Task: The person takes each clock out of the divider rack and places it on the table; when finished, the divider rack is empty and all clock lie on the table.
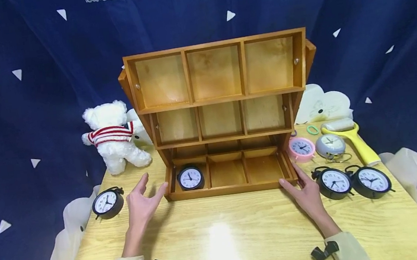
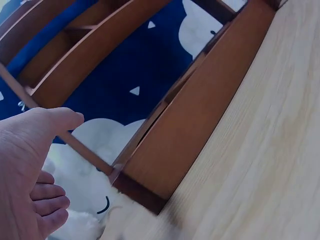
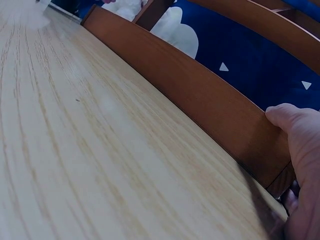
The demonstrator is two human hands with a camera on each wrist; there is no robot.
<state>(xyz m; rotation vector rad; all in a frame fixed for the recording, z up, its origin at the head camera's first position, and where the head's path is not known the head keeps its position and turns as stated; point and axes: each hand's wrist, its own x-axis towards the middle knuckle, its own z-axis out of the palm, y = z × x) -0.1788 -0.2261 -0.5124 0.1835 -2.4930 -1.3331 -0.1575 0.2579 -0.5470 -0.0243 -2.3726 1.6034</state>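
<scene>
A three-tier wooden organizer box [image 1: 204, 193] stands unfolded on the table, its trays split into compartments. One black alarm clock [image 1: 190, 178] sits in the bottom tray's left compartment. My left hand [image 1: 142, 204] is beside the front left corner, thumb and fingers spread and holding nothing; the left wrist view shows its thumb [image 2: 67, 119] apart from the wood. With my right hand [image 1: 305, 192] I grip the front right corner. Its thumb [image 3: 282, 114] rests on the front board's top edge, while the other fingers bend round the side, partly hidden.
Left of the box are another black alarm clock [image 1: 107, 202] and a white teddy bear [image 1: 111, 135]. To the right are a pink clock [image 1: 302, 149], a grey clock [image 1: 330, 145], two black clocks [image 1: 334, 182], a yellow-handled lint roller [image 1: 363, 145] and a green ring [image 1: 312, 130].
</scene>
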